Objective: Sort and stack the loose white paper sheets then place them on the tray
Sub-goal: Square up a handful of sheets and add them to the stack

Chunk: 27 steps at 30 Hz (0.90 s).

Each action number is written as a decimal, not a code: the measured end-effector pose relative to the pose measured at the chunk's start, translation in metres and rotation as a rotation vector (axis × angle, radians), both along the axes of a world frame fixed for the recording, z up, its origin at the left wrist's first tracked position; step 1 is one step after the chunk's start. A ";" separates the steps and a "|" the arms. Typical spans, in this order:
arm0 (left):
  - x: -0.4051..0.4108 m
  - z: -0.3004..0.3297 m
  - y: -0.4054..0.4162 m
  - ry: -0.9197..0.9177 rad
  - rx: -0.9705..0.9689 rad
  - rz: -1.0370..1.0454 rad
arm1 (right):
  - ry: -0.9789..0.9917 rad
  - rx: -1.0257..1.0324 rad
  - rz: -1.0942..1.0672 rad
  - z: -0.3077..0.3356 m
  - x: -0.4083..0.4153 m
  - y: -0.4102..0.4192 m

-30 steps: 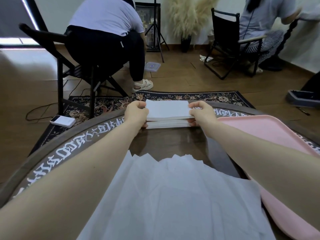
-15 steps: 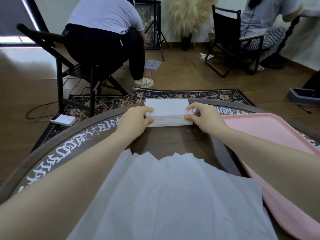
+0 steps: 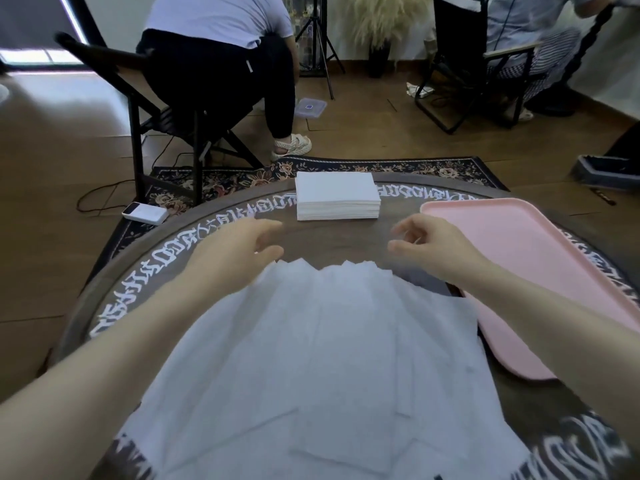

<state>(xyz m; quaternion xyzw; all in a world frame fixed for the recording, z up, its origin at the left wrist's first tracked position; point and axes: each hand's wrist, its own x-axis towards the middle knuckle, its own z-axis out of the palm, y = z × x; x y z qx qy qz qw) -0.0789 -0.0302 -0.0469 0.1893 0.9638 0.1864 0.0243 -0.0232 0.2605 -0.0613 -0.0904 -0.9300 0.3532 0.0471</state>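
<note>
a squared stack of white sheets (image 3: 337,195) sits at the far edge of the round dark table (image 3: 329,237), untouched. both the left hand (image 3: 239,251) and the right hand (image 3: 429,245) hover over the table with loosely spread fingers, holding nothing, above fanned loose sheets (image 3: 322,358). a pink tray (image 3: 540,271) lies to the right

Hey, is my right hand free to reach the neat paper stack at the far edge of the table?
Probably yes. The right hand is empty and open, and only bare table lies between it and the paper stack.
</note>
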 end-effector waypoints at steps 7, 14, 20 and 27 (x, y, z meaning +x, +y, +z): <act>0.103 0.013 -0.015 -0.119 -0.181 -0.073 | -0.222 -0.190 -0.046 0.000 0.078 -0.014; 0.175 0.014 -0.019 -0.226 -0.277 -0.141 | -0.246 -0.176 -0.077 0.007 0.115 -0.025; 0.203 0.012 -0.028 -0.254 -0.316 -0.159 | -0.369 -0.192 -0.097 0.015 0.128 -0.035; 0.194 0.003 -0.018 -0.160 -0.377 -0.174 | -0.434 -0.162 -0.240 0.022 0.136 -0.016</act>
